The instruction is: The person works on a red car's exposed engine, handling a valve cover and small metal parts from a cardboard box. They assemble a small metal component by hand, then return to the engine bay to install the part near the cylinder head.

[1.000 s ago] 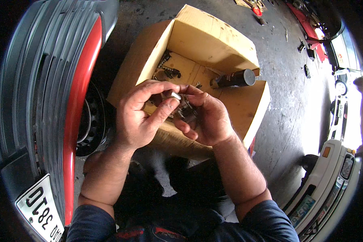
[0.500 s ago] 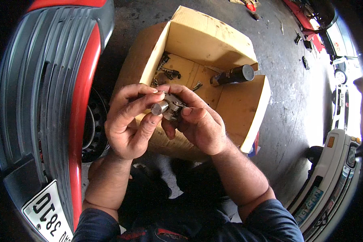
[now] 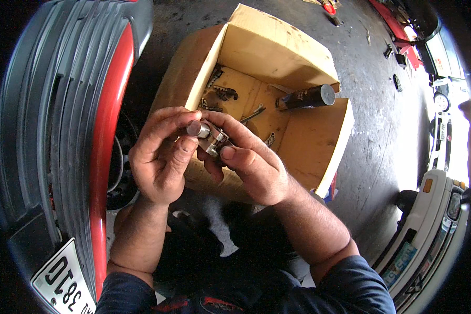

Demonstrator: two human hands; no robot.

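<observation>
Both my hands are raised over the near edge of an open cardboard box (image 3: 279,49). Pinched between the thumb and fingers of my left hand (image 3: 165,157) is a short, shiny metal cylinder (image 3: 196,129). Its flat round end faces left. Right against it is a small grey metal part (image 3: 213,144) with notched, jointed-looking pieces, gripped by my right hand (image 3: 256,167) with the thumb on its near side. I cannot tell whether cylinder and part are joined. My fingers hide their far sides.
Inside the box are a black spray can (image 3: 307,97), a wrench (image 3: 253,113) and several dark toothed metal pieces (image 3: 225,93). A red and black vehicle bumper (image 3: 78,104) stands close on my left, with a wheel (image 3: 121,167) beside it. A white vehicle (image 3: 429,220) is at the right.
My hands and the metal pieces have shifted slightly left. The part has turned, its cylinder end rising a little. More of the wrench in the box now shows.
</observation>
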